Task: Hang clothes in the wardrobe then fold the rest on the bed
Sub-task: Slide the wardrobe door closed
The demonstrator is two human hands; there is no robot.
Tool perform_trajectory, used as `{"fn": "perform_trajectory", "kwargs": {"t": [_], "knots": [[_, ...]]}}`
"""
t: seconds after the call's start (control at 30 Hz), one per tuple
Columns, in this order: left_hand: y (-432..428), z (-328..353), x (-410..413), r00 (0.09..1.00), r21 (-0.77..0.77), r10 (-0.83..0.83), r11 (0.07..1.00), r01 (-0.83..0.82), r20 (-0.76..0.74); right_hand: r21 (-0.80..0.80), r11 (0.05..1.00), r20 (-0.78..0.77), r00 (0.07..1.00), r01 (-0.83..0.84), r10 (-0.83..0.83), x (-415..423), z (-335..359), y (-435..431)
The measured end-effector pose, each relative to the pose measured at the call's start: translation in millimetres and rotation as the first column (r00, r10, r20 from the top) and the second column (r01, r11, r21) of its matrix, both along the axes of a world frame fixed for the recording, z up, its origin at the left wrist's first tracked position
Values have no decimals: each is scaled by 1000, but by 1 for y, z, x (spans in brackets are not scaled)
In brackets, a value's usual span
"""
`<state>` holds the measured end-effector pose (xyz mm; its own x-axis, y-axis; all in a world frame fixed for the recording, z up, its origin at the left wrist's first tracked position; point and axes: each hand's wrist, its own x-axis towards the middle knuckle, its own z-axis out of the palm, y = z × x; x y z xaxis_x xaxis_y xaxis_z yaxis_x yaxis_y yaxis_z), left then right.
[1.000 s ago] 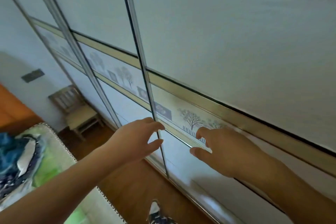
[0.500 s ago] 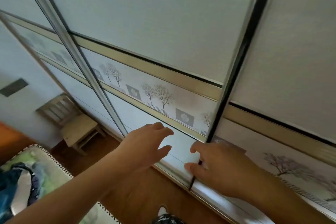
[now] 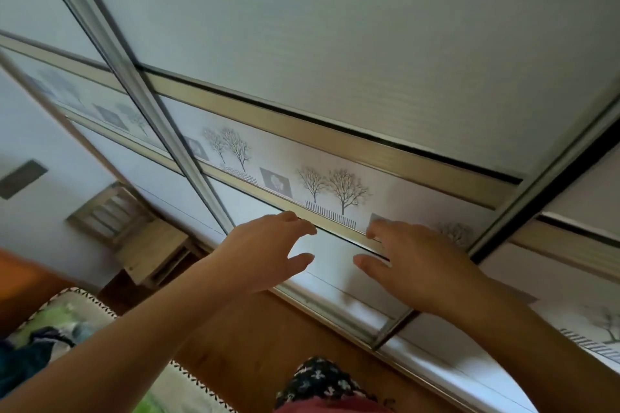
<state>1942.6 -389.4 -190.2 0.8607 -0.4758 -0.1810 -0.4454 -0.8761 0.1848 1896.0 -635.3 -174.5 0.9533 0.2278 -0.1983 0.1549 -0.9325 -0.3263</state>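
A white sliding wardrobe door with a gold band and a strip of printed trees fills most of the view. My left hand and my right hand lie flat against its lower panel with fingers spread, just under the tree strip. The door's right metal edge runs diagonally past my right hand. Dark blue clothes lie on the green patterned bed at the lower left. The wardrobe's inside is hidden.
A small wooden stool stands on the wooden floor by the wall at left. Another door panel sits to the right. My patterned clothing shows at the bottom edge.
The door's metal edge has shifted from between my hands to the right of my right hand. Both hands stay pressed on the panel, and the view has swung left.
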Motion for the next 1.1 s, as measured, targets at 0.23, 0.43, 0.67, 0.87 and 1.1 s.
{"fn": "perform_trajectory", "kwargs": {"t": [0.23, 0.43, 0.67, 0.87, 1.1], "knots": [[51, -5, 66, 992, 22, -123, 992, 124, -12, -83, 981, 29, 985, 173, -171, 40, -10, 37], [109, -12, 135, 964, 31, -266, 964, 266, 10, -36, 939, 68, 938, 342, -340, 80, -19, 114], [158, -2, 178, 936, -42, -346, 936, 349, 62, -14, 891, 312, 848, 455, -428, 102, -7, 186], [169, 4, 190, 912, -154, -375, 904, 399, 167, 33, 927, 879, 431, 373, -204, 124, 5, 205], [179, 13, 196, 898, -246, -350, 876, 415, 266, -241, 766, 890, 450, 596, -70, 155, -9, 178]]}}
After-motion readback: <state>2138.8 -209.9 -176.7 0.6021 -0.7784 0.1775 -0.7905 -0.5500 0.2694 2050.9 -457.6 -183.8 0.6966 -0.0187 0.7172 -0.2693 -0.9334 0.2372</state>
